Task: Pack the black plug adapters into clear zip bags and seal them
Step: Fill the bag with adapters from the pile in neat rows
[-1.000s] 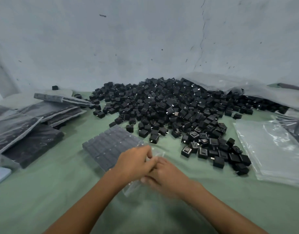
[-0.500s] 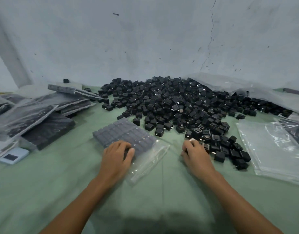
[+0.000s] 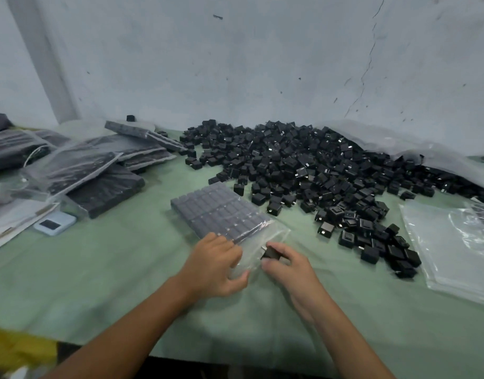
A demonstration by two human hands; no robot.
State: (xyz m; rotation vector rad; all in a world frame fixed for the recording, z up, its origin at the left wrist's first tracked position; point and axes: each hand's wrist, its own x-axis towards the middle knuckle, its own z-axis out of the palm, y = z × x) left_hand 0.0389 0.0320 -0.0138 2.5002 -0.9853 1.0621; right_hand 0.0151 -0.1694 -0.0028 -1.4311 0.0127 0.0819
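A clear zip bag [image 3: 221, 212] lies in the middle of the green table, filled with neat rows of black plug adapters, its open mouth toward me. My left hand [image 3: 216, 265] grips the loose mouth of that bag. My right hand [image 3: 288, 268] pinches one black plug adapter [image 3: 271, 253] right at the bag's opening. A big heap of loose adapters [image 3: 303, 170] spreads behind and to the right.
Filled bags [image 3: 79, 165] are stacked at the left, with a small white device [image 3: 55, 223] in front of them. Empty clear bags [image 3: 454, 242] lie flat at the right. A large plastic sheet [image 3: 427, 149] lies along the grey wall. The table's front edge is near me.
My right hand picked an adapter from the heap and brought it left to the bag's mouth. My left hand shifted from resting on the bag to holding its opening.
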